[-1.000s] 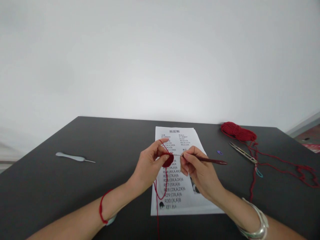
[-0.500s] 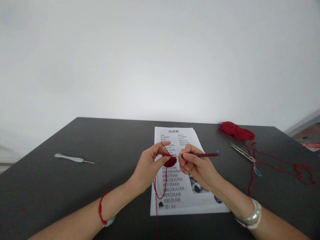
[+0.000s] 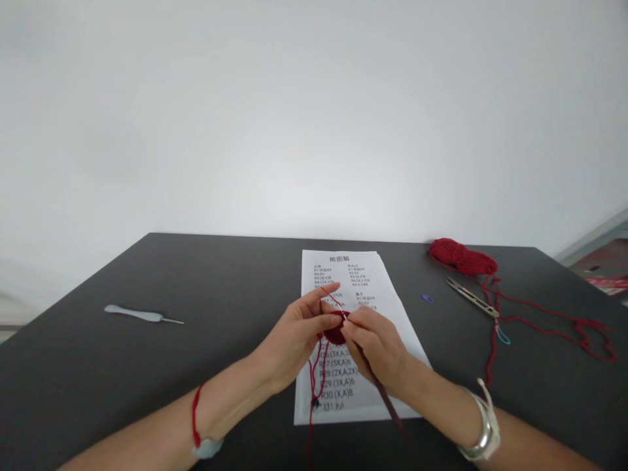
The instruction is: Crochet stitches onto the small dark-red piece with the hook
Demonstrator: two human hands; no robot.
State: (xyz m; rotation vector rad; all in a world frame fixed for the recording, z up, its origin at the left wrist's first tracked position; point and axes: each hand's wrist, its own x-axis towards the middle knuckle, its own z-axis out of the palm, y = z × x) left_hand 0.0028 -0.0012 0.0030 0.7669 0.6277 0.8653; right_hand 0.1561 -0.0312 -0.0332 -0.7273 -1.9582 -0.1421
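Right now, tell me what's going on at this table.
A person works red yarn over a printed sheet. The left hand pinches a small red piece, the yarn crossing its index finger. The right hand holds a dark-handled hook, its tip at the piece. A yarn bundle and scissors lie to the right, a grey-handled tool to the left.

Left grip (image 3: pixel 297 332) pinched, index finger (image 3: pixel 326 292) stretched out — right grip (image 3: pixel 379 343) curled in just beside it — both forearms (image 3: pixel 235 391) angling inward from either side.
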